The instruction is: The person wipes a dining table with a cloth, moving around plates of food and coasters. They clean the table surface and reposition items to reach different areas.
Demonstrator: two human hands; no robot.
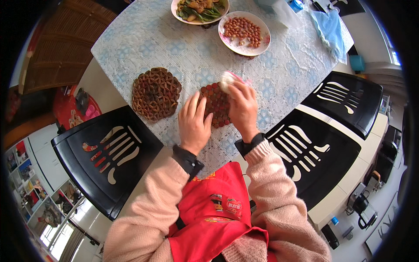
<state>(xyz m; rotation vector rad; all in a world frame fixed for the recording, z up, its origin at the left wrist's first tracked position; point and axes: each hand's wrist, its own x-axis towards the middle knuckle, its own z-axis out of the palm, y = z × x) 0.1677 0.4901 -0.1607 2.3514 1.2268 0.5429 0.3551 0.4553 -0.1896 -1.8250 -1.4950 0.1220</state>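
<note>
A reddish-brown trivet of small round discs [216, 104] lies on the patterned tablecloth [137, 42] in front of me. My right hand [243, 106] grips a white and pink cloth [229, 81] at the trivet's upper right edge. At the trivet's left edge rests my left hand [195, 122], fingers apart, holding nothing that shows. To its left lies a second, larger brown openwork trivet [156, 94]. Part of the disc trivet is hidden under both hands.
Farther back stand a plate of peanuts [223, 41] and a plate of leafy greens with other food [178, 19]. A light blue cloth [330, 32] hangs over the right table edge. Black chairs flank the table at left [75, 144] and right [343, 163].
</note>
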